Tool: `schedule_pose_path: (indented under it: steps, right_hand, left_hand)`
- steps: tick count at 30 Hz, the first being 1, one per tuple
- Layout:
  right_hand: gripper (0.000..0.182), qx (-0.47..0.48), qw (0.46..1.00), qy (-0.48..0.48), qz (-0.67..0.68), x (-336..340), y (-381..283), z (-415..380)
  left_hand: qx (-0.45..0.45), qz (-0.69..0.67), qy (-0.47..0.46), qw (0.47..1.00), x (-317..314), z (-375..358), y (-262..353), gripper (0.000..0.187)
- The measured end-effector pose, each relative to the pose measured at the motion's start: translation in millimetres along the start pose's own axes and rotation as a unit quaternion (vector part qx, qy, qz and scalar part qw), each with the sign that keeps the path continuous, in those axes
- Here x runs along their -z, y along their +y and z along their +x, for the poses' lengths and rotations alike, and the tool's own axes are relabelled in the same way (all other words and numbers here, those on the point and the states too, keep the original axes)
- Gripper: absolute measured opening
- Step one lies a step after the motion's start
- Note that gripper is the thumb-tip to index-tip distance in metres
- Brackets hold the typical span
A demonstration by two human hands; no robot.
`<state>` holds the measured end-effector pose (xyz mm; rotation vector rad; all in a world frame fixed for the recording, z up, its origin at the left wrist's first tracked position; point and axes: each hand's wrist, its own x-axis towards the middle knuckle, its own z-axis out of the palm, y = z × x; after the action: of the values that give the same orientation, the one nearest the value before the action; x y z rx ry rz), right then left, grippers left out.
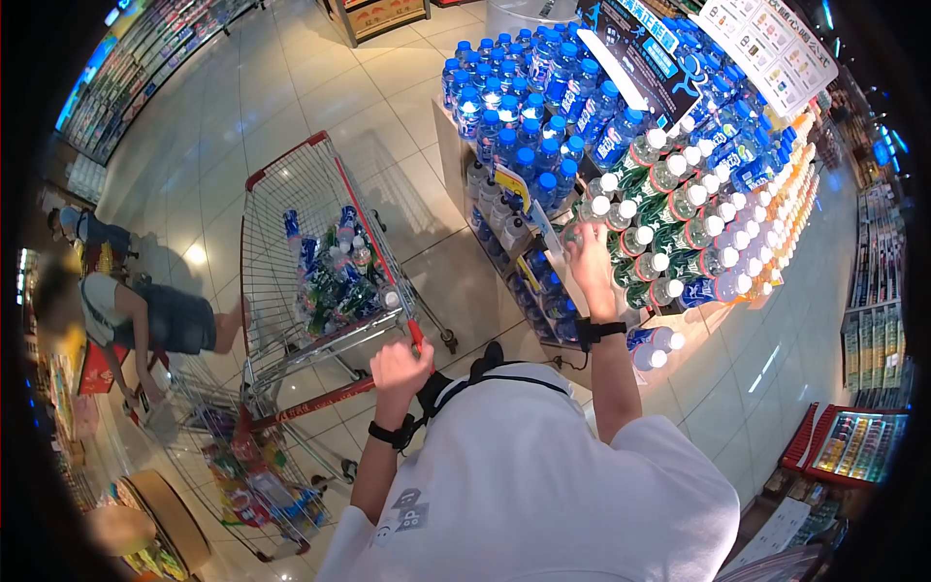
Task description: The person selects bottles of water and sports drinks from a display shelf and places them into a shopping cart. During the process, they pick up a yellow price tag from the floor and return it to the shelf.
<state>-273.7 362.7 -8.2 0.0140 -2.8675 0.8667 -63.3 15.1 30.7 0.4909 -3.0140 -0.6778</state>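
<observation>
My left hand [400, 369] is closed around the red handle of a wire shopping cart [310, 400], at the handle's right end. Inside the cart lies a pile of drink bottles [339, 276], some with blue labels and some with green. My right hand [589, 262] reaches to the near left edge of a bottle display, its fingers curled on a clear, white-capped bottle [574, 233]. The fingers partly hide that bottle. Right beside it stand rows of white-capped bottles with green labels [667, 223].
Blue-capped bottles [529, 116] fill the far side of the display, below a dark sign [650, 58]. On the left, a person [145, 310] stands by a second cart [267, 485] loaded with packaged goods. Shelves [155, 68] line the far left.
</observation>
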Motion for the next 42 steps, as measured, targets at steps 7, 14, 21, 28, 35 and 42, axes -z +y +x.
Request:
schedule_pose_path:
  steps: [7, 14, 21, 28, 35, 42]
  right_hand:
    - [0.025, 0.0, 0.998, 0.043, 0.049, 3.4, 30.6, -29.2]
    - [0.019, -0.056, 0.992, 0.083, 0.07, 15.6, 35.3, -48.1]
    - [0.027, -0.094, 0.995, 0.011, -0.018, 53.5, 7.9, -54.9]
    - [0.026, -0.038, 0.998, -0.055, 0.003, 52.3, -39.1, -58.5]
    - [0.03, 0.098, 0.983, -0.096, 0.123, 18.5, -91.3, -34.5]
    - [0.03, 0.211, 0.939, -0.086, 0.257, -1.9, -202.2, -28.4]
  left_hand:
    - [0.011, 0.008, -0.01, 1.0, -1.7, 0.8, -1.1, 0.036]
    - [0.009, 0.01, -0.007, 1.0, -2.9, 0.9, -1.3, 0.037]
    - [0.008, 0.014, 0.006, 1.0, -6.2, -0.3, -3.4, 0.039]
    - [0.012, -0.005, -0.015, 1.0, -1.3, 1.4, -3.3, 0.04]
    - [0.032, -0.006, -0.044, 0.999, 3.5, 0.5, 1.1, 0.042]
    - [0.028, -0.009, -0.036, 0.999, -0.2, -0.1, -1.3, 0.043]
